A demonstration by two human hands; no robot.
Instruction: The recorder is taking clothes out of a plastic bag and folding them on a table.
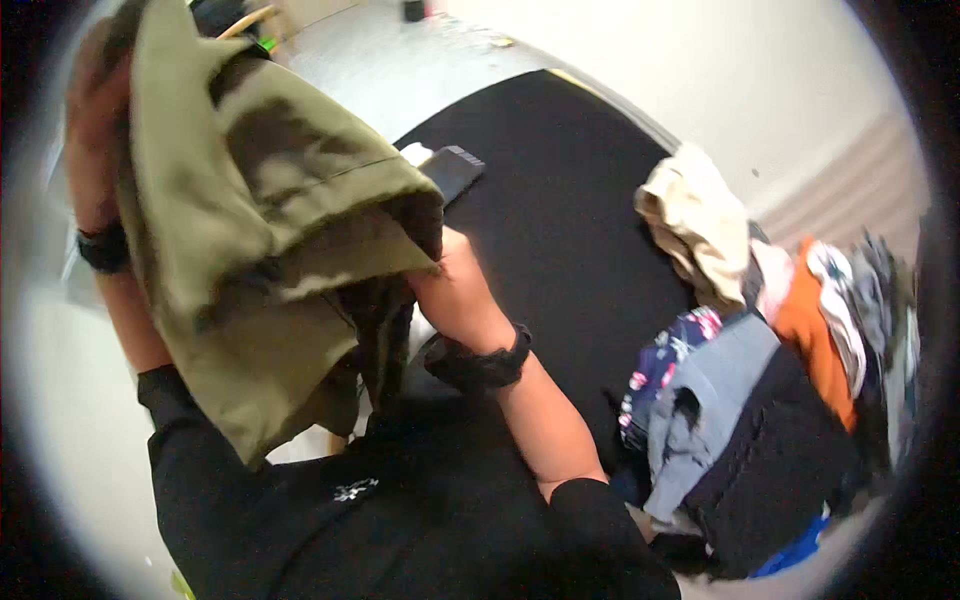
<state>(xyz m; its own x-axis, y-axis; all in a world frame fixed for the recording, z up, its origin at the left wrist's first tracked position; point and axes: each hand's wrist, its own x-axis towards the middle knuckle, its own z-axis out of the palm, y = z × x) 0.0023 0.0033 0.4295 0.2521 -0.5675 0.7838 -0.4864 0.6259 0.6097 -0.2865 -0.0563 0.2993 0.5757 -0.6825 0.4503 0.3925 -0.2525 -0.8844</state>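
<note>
An olive-green garment hangs in loose folds in front of me; its exact kind is hard to tell. My right hand is closed on the edge of a wide, open end of the cloth, its fingertips partly hidden by the fabric. Raised at the upper left, my left hand is against the garment's far edge and holds it up. Blur and cloth hide most of its fingers. Each wrist wears a black band. The lower part of the garment drapes down near my black shirt.
Beyond the garment stretches a black-covered table, with a dark flat object on it. A cream cloth lies at its right edge. Farther right is a heap of clothes, including a grey-blue garment, a black knit and an orange piece.
</note>
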